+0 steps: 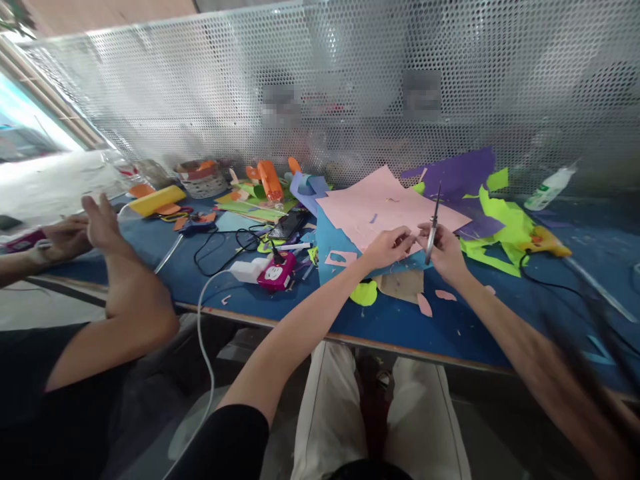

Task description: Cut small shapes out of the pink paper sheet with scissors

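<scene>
My right hand (447, 255) is closed around a pair of scissors (430, 247), whose blades point up and away from me. Close beside it, my left hand (391, 247) has its fingers pinched together on what looks like a small pink paper piece (414, 240), partly hidden by the fingertips. Both hands are over the near edge of a large pink paper sheet (373, 200), which lies on a blue sheet (327, 233). Below the hands are a brown piece of paper (403, 285), a yellow-green cutout (364, 293) and pink scraps (425, 305).
On my left are a magenta power adapter (277, 272) with cables, a dark phone (289, 225) and a decorated basket (203, 181). A co-worker's arm (135, 287) rests there. Purple paper (457, 177), a glue bottle (550, 189) and a glue gun (547, 241) are right. A perforated metal panel (330, 80) stands behind.
</scene>
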Demonstrator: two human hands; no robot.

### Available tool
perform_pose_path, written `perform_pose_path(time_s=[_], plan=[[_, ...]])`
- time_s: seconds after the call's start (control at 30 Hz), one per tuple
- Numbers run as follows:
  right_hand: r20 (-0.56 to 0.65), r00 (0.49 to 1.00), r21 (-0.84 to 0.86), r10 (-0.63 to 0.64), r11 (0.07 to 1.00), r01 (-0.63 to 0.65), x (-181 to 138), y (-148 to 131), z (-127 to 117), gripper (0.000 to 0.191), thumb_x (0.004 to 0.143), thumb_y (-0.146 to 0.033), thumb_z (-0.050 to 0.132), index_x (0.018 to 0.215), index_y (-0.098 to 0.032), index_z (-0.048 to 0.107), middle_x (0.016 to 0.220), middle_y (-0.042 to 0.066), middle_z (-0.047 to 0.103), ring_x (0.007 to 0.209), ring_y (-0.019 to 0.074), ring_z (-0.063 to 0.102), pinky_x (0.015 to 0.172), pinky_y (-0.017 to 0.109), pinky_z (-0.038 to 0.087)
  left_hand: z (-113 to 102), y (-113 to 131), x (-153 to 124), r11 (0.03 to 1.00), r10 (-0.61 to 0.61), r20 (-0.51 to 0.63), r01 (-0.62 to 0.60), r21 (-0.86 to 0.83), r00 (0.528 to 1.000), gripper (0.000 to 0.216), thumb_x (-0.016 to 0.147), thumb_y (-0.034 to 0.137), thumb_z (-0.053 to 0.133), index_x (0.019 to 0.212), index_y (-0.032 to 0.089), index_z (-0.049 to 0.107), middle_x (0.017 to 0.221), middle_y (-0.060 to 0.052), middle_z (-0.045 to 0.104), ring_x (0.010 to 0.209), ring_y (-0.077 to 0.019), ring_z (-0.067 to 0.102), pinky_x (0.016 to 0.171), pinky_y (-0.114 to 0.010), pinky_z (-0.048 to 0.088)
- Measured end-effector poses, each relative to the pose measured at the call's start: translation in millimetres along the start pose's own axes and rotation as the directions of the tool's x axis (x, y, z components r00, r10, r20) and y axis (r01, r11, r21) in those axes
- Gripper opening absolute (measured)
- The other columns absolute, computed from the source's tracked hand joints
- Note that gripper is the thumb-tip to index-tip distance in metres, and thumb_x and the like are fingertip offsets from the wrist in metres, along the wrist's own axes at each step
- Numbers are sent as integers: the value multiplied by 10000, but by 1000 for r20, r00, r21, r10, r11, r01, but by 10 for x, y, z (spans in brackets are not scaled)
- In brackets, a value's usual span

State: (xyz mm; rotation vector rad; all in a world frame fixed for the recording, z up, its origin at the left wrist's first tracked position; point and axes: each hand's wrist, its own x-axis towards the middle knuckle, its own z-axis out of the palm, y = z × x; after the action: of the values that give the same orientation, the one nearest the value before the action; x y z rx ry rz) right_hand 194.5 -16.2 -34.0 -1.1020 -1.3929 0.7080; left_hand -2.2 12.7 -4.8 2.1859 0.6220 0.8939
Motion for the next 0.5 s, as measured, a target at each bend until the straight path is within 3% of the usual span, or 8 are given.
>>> perform_pose_path(time_s=[0.5], plan=[[-12, 1000, -13, -21, 1000, 21, 3, 25, -1, 383, 794, -344, 784, 1148, -234, 686, 907, 19, 685, 805, 179, 639, 764, 345, 526, 18, -6, 5, 1000, -1, -5, 1, 28, 1000, 367, 1076, 470, 411, 871, 194, 541, 792, -47, 687, 697, -141, 636, 699, -286, 501]])
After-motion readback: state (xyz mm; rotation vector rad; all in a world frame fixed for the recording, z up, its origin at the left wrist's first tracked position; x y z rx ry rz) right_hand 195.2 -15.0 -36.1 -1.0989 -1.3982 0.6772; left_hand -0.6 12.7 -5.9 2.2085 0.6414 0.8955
